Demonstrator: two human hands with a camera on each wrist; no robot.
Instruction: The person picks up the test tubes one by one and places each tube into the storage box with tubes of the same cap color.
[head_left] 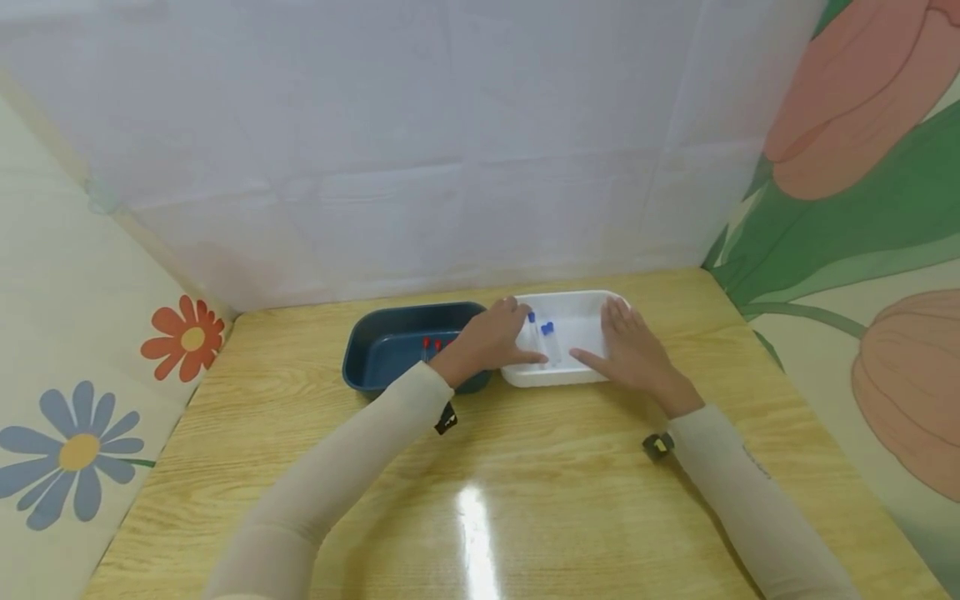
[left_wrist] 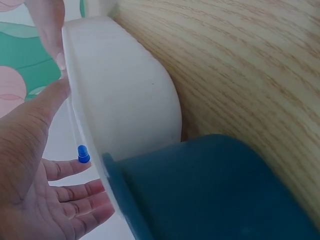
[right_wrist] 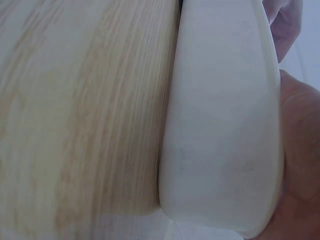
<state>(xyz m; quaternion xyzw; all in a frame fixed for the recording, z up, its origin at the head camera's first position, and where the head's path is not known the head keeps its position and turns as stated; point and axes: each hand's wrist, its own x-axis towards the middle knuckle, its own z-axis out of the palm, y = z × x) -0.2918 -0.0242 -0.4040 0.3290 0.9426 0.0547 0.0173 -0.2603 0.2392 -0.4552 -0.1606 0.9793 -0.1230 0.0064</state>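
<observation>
A white tray (head_left: 573, 305) stands on the table with several clear tubes with blue caps (head_left: 547, 328) inside. My left hand (head_left: 491, 336) reaches over its left end, fingers extended and thumb apart. In the left wrist view, a blue cap (left_wrist: 83, 154) appears beside the fingers; whether they touch is unclear. Over the right end of the tray is my right hand (head_left: 633, 353), its fingers straight and thumb pointing inward. Left of the white tray stands a dark blue tray (head_left: 378, 354) holding tubes with red caps (head_left: 427, 342), partly hidden by my left wrist.
Both trays stand side by side near the back of the wooden table (head_left: 555, 483). A white cloth (head_left: 375, 150) hangs behind it. Flower-patterned panels rise on the left and right. Wrist cameras (head_left: 658, 446) sit under both forearms.
</observation>
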